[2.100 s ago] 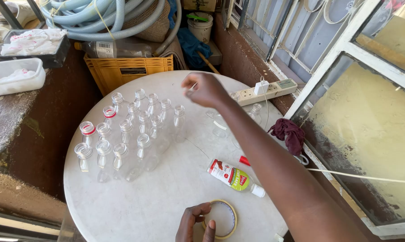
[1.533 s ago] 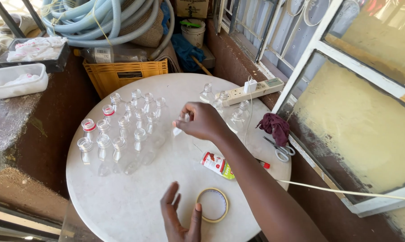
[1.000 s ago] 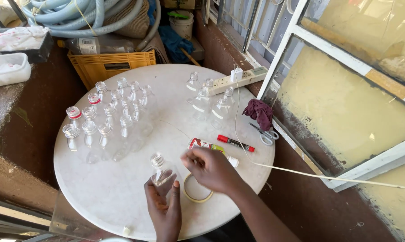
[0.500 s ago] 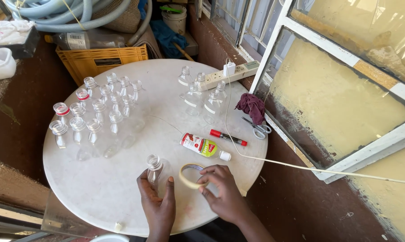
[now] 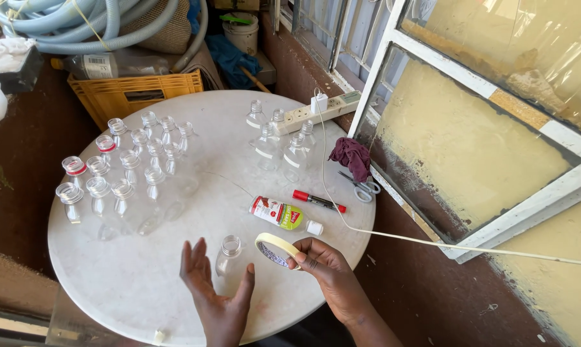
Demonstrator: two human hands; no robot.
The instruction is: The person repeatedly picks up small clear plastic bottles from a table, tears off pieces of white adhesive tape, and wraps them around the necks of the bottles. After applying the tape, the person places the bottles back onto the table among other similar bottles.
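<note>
Nearest the camera, at six o'clock on the round white stone table (image 5: 142, 289), the left hand (image 5: 216, 292) stands open with fingers spread wide, palm turned toward the small clear glass bottle (image 5: 228, 256) just beside it without gripping it. Half a second ago that hand was closed around the bottle's lower part, so the bottle has been let go and now stands on its own. At about five o'clock the right hand (image 5: 326, 266) pinches the cream roll of masking tape (image 5: 274, 249) between thumb and fingertips; a moment ago the roll lay flat on the table, and it is now lifted and tipped on edge, its ring facing the bottle at nine o'clock and its axis running roughly level, left to right. The bottle's long axis is upright, its open mouth pointing up. Further toward the centre lie a glue bottle with a green label and white cap (image 5: 285, 215) and a red marker pen (image 5: 318, 201). Beyond, at ten o'clock, stands a cluster of empty clear bottles (image 5: 126, 177); at one o'clock stand four more bottles (image 5: 277, 141) beside a white power strip (image 5: 316, 109).
</note>
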